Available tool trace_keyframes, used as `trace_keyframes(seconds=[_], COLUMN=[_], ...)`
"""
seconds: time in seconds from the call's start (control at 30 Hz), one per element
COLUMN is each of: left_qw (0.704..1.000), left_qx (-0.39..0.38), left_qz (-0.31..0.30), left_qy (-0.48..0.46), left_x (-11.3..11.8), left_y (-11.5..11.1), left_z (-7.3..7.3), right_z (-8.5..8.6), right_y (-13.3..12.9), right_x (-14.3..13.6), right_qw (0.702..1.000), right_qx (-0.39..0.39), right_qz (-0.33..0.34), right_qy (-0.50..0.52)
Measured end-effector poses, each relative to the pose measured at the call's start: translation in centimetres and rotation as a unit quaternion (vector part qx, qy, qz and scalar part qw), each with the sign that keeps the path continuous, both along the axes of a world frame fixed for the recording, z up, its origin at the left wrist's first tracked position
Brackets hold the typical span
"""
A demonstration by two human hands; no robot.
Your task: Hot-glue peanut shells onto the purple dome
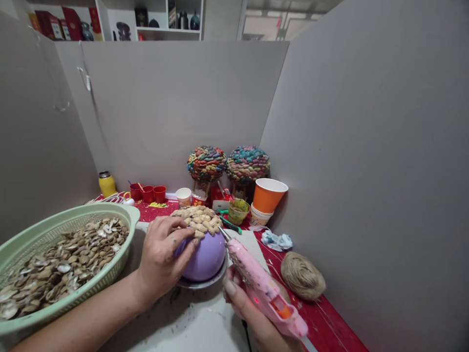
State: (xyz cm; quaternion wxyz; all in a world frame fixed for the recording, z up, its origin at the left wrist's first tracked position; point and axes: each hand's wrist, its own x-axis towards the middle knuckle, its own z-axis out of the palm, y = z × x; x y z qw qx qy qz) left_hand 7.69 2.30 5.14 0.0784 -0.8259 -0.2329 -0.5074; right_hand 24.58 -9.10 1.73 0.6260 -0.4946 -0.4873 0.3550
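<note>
Grey panels (164, 98) stand behind and to both sides of the red surface (340, 327), part of it under a pale board (179, 318). At left sits a green basket (132, 215) holding shells (73, 256). The right hand (252, 313) has its grip wrapped around a pink gun (256, 274), nozzle angled up and left, its tip just beside the peanuts. The left hand (164, 249) reaches in with fingers bent and fingertips at the front edge of the peanuts; I cannot tell whether its grip pinches one or only presses it. Between the hands, the purple dome (205, 259) rests in a metal dish (207, 283). Behind it stand two woven balls (206, 164). Twine (302, 276) lies right of the gun, near an orange cup (269, 196). Smallest, peanuts (200, 220) cover the dome's top.
</note>
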Motion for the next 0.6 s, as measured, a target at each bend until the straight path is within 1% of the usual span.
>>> trace_keyframes(seconds=[0.17,0.33,0.47,0.57,0.6], left_qw=[1.0,1.0,0.998,0.994,0.989], left_qx=[-0.013,-0.016,-0.029,-0.046,-0.07], left_qz=[-0.001,-0.02,-0.054,-0.095,-0.116], left_qy=[-0.001,0.018,0.016,-0.034,-0.059], left_x=[0.1,0.2,0.0,-0.1,-0.1], left_y=[0.1,0.2,0.0,-0.8,-1.3], left_z=[0.0,0.3,0.5,0.7,0.8], right_z=[0.2,0.3,0.5,0.3,0.2], right_y=[-0.1,-0.1,-0.1,-0.1,-0.2], right_x=[0.1,0.0,-0.5,-0.4,-0.3], right_qw=[1.0,1.0,1.0,1.0,1.0], right_qx=[-0.011,0.004,0.004,0.015,0.017], right_qz=[0.013,0.012,0.007,-0.001,-0.005], right_qy=[0.001,0.014,0.029,0.027,0.022])
